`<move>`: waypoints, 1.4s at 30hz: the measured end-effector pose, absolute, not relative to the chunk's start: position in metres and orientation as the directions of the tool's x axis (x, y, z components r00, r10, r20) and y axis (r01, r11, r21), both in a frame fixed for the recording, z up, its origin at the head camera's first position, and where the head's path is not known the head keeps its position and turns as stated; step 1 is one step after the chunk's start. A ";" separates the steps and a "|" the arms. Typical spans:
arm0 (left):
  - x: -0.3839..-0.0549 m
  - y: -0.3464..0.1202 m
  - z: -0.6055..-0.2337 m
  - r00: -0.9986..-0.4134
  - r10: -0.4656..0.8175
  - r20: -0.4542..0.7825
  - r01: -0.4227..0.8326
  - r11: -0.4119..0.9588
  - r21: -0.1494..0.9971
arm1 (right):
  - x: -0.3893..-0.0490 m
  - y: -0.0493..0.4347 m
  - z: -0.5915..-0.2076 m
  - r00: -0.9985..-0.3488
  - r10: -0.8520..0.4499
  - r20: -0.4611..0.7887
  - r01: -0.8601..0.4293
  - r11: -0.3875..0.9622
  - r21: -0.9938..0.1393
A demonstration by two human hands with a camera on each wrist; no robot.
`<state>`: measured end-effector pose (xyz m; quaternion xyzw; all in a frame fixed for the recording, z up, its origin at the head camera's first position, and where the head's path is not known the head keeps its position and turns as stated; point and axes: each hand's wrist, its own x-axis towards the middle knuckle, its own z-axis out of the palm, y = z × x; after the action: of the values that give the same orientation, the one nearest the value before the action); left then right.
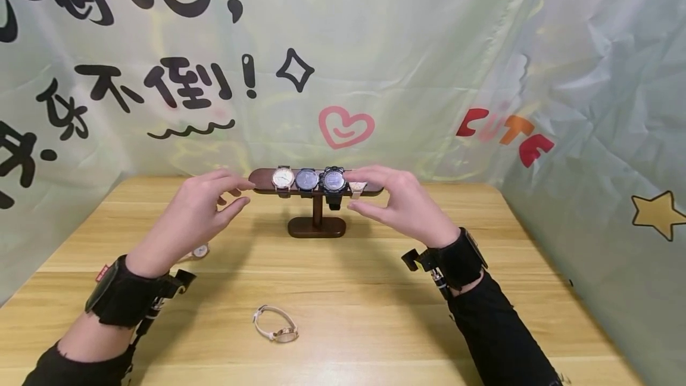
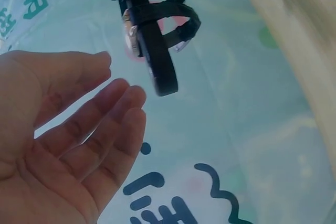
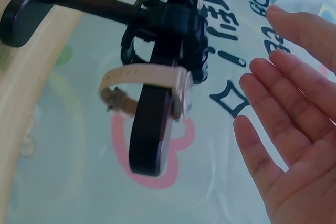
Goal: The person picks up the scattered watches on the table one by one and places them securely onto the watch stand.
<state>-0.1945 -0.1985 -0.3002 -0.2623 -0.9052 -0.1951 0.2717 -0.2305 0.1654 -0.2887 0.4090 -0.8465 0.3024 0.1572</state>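
Observation:
A dark wooden watch stand (image 1: 317,219) holds a row of watches on its crossbar. From the left they are a white-faced watch (image 1: 283,178), a dark-faced watch (image 1: 307,180), a chunky black watch (image 1: 334,181) and a small watch with a pale pink strap (image 3: 142,75). My left hand (image 1: 198,206) is at the bar's left end, fingers relaxed and apart from the thumb, gripping nothing. At the other end, my right hand (image 1: 399,198) spreads its thumb and fingers and partly covers the pink-strapped watch in the head view. Its palm (image 3: 310,166) holds nothing.
On the wooden table (image 1: 375,326), a white-strapped watch (image 1: 286,335) lies near the front. Another small watch (image 1: 200,251) lies beside my left wrist, partly hidden by it. A printed cloth (image 1: 407,64) hangs behind the table and along its sides.

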 end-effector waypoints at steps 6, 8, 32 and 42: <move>-0.191 -0.201 -0.296 -0.718 0.398 0.571 0.585 0.790 0.185 | -0.222 0.157 -0.286 -0.570 -0.646 0.507 -0.821 0.441 -0.362; -0.190 -0.201 -0.295 -0.724 0.406 0.558 0.585 0.790 0.183 | -0.219 0.154 -0.286 -0.553 -0.661 0.507 -0.833 0.427 -0.352; -0.208 -0.260 -0.314 -0.861 0.409 0.303 0.480 0.851 0.213 | -0.193 0.114 -0.300 -0.406 -0.834 0.373 -0.907 0.318 -0.276; -0.224 -0.289 -0.332 -0.911 0.391 0.132 0.409 0.897 0.166 | -0.183 0.099 -0.312 -0.380 -0.882 0.278 -0.918 0.323 -0.231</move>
<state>-0.2236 -0.2894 -0.3316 -0.2054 -0.9729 -0.0953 0.0477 -0.1829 0.0990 -0.3118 0.5544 -0.8117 0.1769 0.0502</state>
